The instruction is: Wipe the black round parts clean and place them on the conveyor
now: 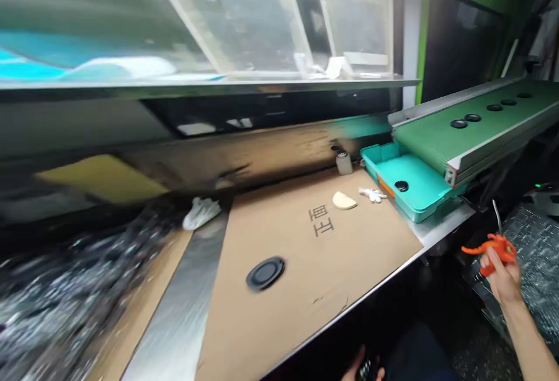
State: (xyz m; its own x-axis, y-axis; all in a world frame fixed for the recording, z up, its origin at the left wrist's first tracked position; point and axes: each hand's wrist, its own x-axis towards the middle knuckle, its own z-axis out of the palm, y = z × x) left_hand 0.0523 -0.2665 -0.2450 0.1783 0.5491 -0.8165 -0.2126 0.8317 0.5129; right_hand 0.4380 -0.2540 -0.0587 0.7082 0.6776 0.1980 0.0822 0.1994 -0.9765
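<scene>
Out at the right, my right hand [502, 276] is closed round an orange air blow gun [502, 251], its thin bent metal nozzle pointing up. At the bottom edge, my left hand [357, 366] is partly cut off, fingers closed about a glossy black part [367, 367] whose shape I cannot make out fully. On the cardboard sheet [271, 223] lies a dark round lid-like part [265, 273], seemingly two discs overlapping. Another black round part [401, 186] rests in the turquoise tray [419, 209]. Neither hand touches the table.
A green conveyor belt [428, 142] carrying several black round parts [472, 117] ends above the tray. On the cardboard's far side are a small bottle [345, 163], a cream half-disc [344, 201] and a white rag [372, 194]. Clear plastic bags [78, 288] lie at left.
</scene>
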